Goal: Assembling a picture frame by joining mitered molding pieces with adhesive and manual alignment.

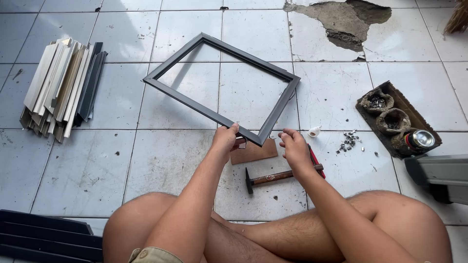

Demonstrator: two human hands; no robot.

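The frame point(222, 85) is dark grey all round, matt and plain. The floor point(83, 170) is pale grey-white tile, crossed by dark grout lines in a square grid, speckled with dirt; a broken patch point(343, 22) shows rough brown-grey. The stack of strips point(61, 87) runs cream, beige and white, with a few black ones on its right side. The hammer point(278, 176) has a black head and a reddish-brown handle. The board point(254, 152) beneath is plain brown. The tray point(396, 117) is dark brown, with small silver-grey bits point(349, 141) beside it.
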